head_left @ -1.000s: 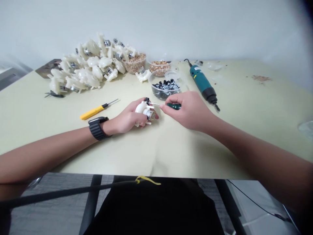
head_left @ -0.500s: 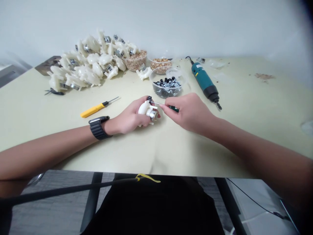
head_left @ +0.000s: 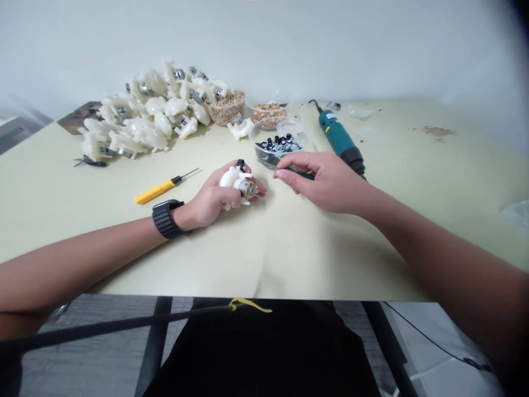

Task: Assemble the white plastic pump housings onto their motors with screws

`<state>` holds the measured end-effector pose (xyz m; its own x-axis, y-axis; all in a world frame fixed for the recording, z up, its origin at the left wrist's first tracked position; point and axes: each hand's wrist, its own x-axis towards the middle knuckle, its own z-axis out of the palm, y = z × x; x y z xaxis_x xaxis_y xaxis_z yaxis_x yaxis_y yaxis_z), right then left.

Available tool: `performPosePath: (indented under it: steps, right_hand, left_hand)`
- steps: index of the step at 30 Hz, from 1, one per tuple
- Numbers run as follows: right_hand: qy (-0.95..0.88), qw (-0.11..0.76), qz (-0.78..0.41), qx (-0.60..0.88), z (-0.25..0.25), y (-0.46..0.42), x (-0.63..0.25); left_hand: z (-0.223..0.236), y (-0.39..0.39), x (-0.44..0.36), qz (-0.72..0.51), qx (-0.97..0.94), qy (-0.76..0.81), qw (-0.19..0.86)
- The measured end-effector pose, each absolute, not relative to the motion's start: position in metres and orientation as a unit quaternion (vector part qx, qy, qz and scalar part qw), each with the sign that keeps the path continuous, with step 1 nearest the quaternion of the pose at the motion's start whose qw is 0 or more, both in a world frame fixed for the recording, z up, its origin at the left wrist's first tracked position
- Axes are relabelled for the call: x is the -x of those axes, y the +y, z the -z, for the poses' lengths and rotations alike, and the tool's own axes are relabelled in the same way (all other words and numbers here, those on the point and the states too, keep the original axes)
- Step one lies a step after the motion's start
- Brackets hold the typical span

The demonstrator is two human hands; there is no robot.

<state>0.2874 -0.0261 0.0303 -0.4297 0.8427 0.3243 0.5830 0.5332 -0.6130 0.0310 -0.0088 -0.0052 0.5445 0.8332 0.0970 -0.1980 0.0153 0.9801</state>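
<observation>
My left hand [head_left: 215, 197] rests on the pale table [head_left: 289, 248] and is closed around a small white plastic part with a metal motor end [head_left: 238, 184]. My right hand [head_left: 326, 182] sits just to its right, fingers curled round a green-handled screwdriver [head_left: 305, 175]; its tip is hidden behind my fingers and apart from the white part. A black watch [head_left: 165, 219] is on my left wrist.
A heap of white motor parts [head_left: 144, 118] lies at the back left. A yellow screwdriver [head_left: 159, 188] lies left of my hands. A clear bowl of black pieces [head_left: 278, 148], two bowls of brown bits [head_left: 229, 107], and a teal power tool [head_left: 341, 142] stand behind.
My right hand has drawn the green screwdriver back from the white part, so a gap shows between them. My left hand shifted slightly left with the part.
</observation>
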Motion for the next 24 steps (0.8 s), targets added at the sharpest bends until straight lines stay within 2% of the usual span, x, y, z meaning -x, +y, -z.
performPosePath:
  steps: [5, 10, 15, 24]
  right_hand:
    - [-0.823, 0.281, -0.134, 0.475, -0.024, -0.025, -0.290]
    - [-0.846, 0.272, -0.083, 0.451, -0.020, -0.027, -0.290]
    - [-0.861, 0.242, -0.057, 0.443, -0.017, -0.027, -0.289]
    - [-0.881, 0.246, -0.037, 0.402, -0.011, -0.024, -0.291]
  left_hand:
    - [0.005, -0.010, -0.030, -0.396, -0.579, 0.278, 0.656]
    - [0.004, -0.008, -0.031, -0.379, -0.567, 0.267, 0.681]
    - [0.003, -0.006, -0.032, -0.381, -0.567, 0.272, 0.678]
    - [0.001, -0.006, -0.033, -0.383, -0.555, 0.267, 0.688]
